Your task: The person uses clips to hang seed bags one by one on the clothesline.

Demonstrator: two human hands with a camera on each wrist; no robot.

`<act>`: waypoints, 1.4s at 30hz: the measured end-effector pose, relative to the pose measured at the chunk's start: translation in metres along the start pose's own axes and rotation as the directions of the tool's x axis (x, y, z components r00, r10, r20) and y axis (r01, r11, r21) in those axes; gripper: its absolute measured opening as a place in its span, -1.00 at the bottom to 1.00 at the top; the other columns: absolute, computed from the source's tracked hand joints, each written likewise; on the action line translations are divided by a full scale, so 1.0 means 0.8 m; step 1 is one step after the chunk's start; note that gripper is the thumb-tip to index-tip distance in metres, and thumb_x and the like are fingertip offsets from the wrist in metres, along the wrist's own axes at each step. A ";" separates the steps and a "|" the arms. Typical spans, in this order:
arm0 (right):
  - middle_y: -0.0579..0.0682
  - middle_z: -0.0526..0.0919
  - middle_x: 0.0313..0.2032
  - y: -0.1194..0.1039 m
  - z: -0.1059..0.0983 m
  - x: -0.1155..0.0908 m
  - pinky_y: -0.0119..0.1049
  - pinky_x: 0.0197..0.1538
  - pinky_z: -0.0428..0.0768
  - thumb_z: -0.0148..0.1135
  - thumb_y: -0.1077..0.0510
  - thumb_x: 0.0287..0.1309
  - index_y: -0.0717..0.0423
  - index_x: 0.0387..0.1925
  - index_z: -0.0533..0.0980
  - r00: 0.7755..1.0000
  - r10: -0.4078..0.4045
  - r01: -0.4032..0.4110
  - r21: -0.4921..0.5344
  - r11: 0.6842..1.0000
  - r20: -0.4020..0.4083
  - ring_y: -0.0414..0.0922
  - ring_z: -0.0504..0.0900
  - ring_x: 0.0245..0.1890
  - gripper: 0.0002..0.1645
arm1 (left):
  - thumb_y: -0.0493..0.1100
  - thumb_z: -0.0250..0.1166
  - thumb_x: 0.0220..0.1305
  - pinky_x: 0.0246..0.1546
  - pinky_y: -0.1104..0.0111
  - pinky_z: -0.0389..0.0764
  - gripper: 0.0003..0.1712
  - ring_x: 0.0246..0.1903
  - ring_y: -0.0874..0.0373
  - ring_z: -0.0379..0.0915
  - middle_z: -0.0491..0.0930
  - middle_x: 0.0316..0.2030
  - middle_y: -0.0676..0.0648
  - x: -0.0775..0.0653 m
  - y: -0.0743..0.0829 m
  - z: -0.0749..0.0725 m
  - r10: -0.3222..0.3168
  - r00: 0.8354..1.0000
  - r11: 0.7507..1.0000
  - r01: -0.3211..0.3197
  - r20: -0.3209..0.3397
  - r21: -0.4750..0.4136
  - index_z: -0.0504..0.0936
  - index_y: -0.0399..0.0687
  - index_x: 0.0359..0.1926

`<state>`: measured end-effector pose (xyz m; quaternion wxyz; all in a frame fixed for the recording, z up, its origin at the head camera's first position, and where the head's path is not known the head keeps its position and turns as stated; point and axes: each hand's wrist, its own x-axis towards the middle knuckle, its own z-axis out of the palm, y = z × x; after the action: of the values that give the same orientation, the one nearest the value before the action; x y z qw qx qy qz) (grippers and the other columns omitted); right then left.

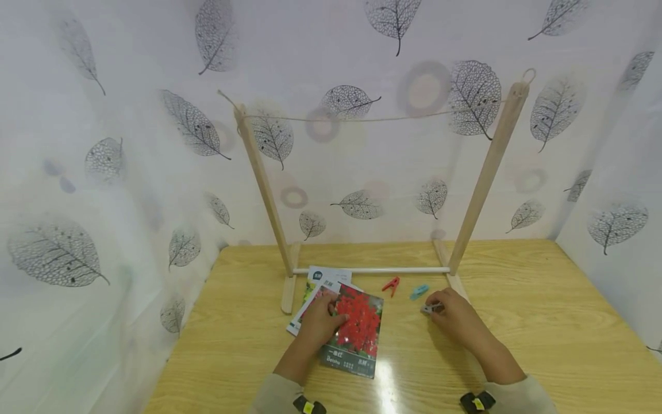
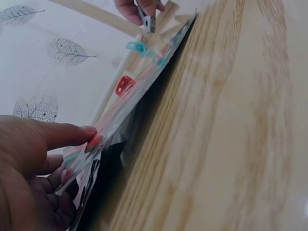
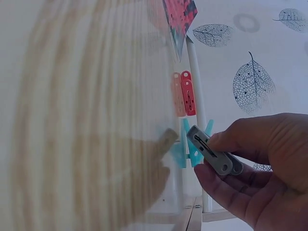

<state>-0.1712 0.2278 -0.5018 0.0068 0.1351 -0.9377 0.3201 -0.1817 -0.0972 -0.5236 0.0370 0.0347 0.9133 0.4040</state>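
Note:
My left hand (image 1: 319,319) pinches the edge of a seed packet (image 1: 357,328) with red flowers, thumb on its front. In the left wrist view that packet (image 2: 139,96) is tilted up off the table. Between thumb and fingers my right hand (image 1: 457,316) holds a grey clothespin (image 3: 211,151), just above the tabletop. A red clothespin (image 1: 391,286) and a teal clothespin (image 1: 419,292) lie on the table between the hands. Other packets (image 1: 331,274) lie overlapping under and behind the left hand, partly hidden.
A wooden frame stands at the back, with a left post (image 1: 266,192), a right post (image 1: 488,178) and a white bottom rod (image 1: 393,270). A thin string (image 1: 351,120) runs between the post tops. Leaf-patterned cloth (image 1: 320,161) hangs behind the wooden table (image 1: 543,322).

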 end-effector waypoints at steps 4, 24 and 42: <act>0.09 0.57 -0.18 0.000 -0.001 0.001 -0.25 -0.16 0.71 0.29 0.38 0.19 0.24 -0.13 0.60 1.000 0.015 -0.015 0.008 1.000 0.005 0.00 0.71 -0.18 -0.80 | -0.12 0.51 0.14 -0.47 0.39 0.29 -0.50 -0.48 0.20 0.25 0.38 -0.46 0.05 0.001 0.000 0.000 -0.001 1.000 1.000 0.001 0.001 -0.001 0.61 -0.18 0.08; 0.15 0.63 -0.08 -0.001 -0.003 0.001 -0.20 -0.12 0.71 0.28 0.35 0.25 0.28 0.01 0.57 0.999 -0.047 0.047 -0.016 0.999 -0.025 0.00 0.69 -0.13 -0.71 | -0.11 0.51 0.14 -0.41 0.40 0.39 -0.67 -0.43 0.19 0.29 0.39 -0.41 0.08 0.003 -0.005 -0.002 -0.046 0.998 0.984 0.053 0.046 -0.171 0.61 0.04 -0.10; 0.00 0.61 -0.12 -0.003 -0.001 0.002 -0.23 -0.05 0.72 0.31 0.36 0.24 0.14 -0.17 0.62 0.971 -0.161 0.160 -0.016 0.987 -0.177 -0.03 0.70 -0.14 -0.85 | -0.13 0.48 0.20 -0.30 0.35 0.57 -0.59 -0.32 0.18 0.47 0.57 -0.24 -0.05 0.004 -0.006 -0.009 -0.002 0.995 0.956 0.031 0.098 -0.293 0.57 -0.13 0.02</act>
<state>-0.1722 0.2256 -0.4996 0.1165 0.1813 -0.9195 0.3287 -0.1853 -0.1050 -0.5226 0.0894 0.0407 0.8404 0.5330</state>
